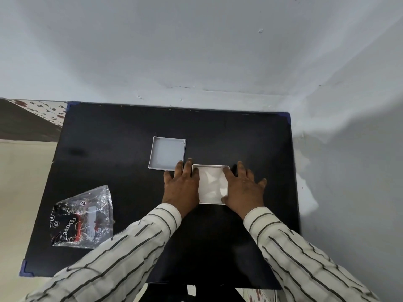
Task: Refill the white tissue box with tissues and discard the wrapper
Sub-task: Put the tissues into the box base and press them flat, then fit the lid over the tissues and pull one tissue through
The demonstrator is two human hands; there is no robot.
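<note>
The open white tissue box (pixel 204 167) sits at the middle of the black table, with white tissues (pixel 212 183) lying inside it. My left hand (pixel 182 186) rests flat against the box's left side, fingers spread. Against its right side lies my right hand (pixel 243 188), thumb at the box's near corner. The box's white lid (pixel 166 153) lies upside down just behind and left of the box, touching no hand that I can make out. A crumpled clear wrapper (pixel 81 217) with black and red print lies flat at the table's near left.
The black table (pixel 109 138) stands in a corner, with a pale wall behind and to the right. Blue protectors cap its corners (pixel 25 269). A tiled floor shows past the left edge.
</note>
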